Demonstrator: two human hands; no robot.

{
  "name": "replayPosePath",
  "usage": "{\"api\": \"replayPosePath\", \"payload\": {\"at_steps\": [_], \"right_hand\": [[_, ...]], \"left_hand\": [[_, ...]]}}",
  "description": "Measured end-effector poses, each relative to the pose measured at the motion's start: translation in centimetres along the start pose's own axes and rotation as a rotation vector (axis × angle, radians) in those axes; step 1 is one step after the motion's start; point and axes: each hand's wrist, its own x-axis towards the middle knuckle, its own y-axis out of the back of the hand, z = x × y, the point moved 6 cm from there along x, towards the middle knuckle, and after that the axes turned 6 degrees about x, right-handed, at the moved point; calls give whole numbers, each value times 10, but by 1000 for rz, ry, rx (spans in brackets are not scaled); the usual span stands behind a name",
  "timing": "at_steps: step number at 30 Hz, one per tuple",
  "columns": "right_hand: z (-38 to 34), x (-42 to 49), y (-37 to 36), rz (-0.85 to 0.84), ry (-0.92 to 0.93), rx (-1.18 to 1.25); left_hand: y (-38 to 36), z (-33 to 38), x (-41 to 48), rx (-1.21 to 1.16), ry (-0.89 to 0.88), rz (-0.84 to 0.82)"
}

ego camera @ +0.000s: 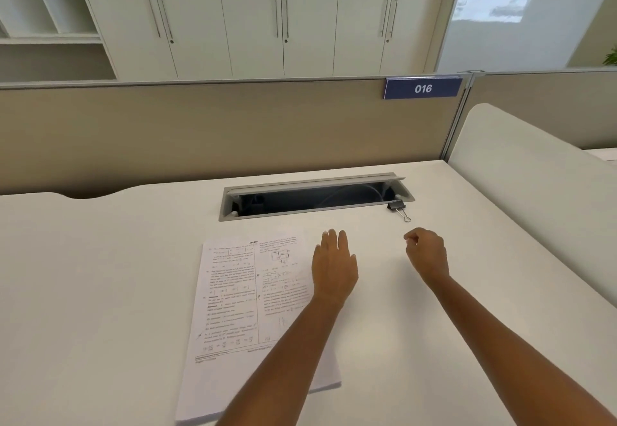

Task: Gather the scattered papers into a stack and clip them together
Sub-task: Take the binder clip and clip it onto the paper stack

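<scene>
A stack of printed papers lies flat on the white desk, its sheets roughly squared up. My left hand is flat with straight fingers at the stack's upper right edge, its forearm crossing the lower right corner of the papers. A black binder clip with silver handles lies on the desk beside the right end of the cable slot. My right hand hovers just below the clip, fingers loosely curled, holding nothing.
An open cable slot with a raised lid cuts into the desk behind the papers. A beige partition with a blue "016" sign closes the back. A white side divider stands on the right.
</scene>
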Motion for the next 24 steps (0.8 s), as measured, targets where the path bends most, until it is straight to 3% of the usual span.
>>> {"api": "replayPosePath", "payload": {"at_steps": [15, 17, 24], "right_hand": [[16, 93, -32, -52, -38, -167], [14, 98, -35, -50, -23, -210], [11, 106, -41, -46, -18, -350]], "left_hand": [[-59, 21, 56, 34, -34, -111], [-58, 20, 58, 64, -29, -47], [-73, 15, 58, 75, -22, -69]]}}
